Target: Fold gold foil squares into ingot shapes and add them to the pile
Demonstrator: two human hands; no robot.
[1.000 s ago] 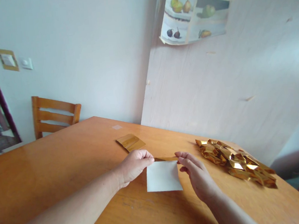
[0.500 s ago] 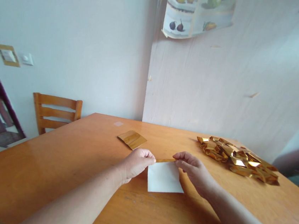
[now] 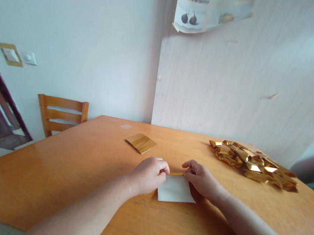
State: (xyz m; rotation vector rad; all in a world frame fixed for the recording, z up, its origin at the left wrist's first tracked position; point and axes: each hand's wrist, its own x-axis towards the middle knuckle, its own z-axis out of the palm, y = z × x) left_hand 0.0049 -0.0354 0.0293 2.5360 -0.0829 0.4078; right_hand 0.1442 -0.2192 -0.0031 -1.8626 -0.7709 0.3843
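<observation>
Between my hands is a sheet of gold foil paper (image 3: 175, 191), its white back facing me and a narrow gold strip folded along the far edge. My left hand (image 3: 151, 174) is closed, thumb and fingers pinching the left end of that strip. At the right end, my right hand (image 3: 199, 178) pinches the same fold between thumb and fingers. Beyond my left hand lies a small stack of gold foil sheets (image 3: 141, 143), flat on the table. To the right is a heap of folded gold paper pieces (image 3: 251, 163).
The wooden table (image 3: 66, 160) runs to the wall. A wooden chair (image 3: 63, 112) stands at its far left side. Fruit paintings (image 3: 215, 3) hang on the pale board behind. A small pale patch (image 3: 126, 126) marks the tabletop near the far edge.
My left hand has slid slightly right along the folded edge, closer to my right hand. The gold strip looks narrower and sits lower. The camera view has shifted a little.
</observation>
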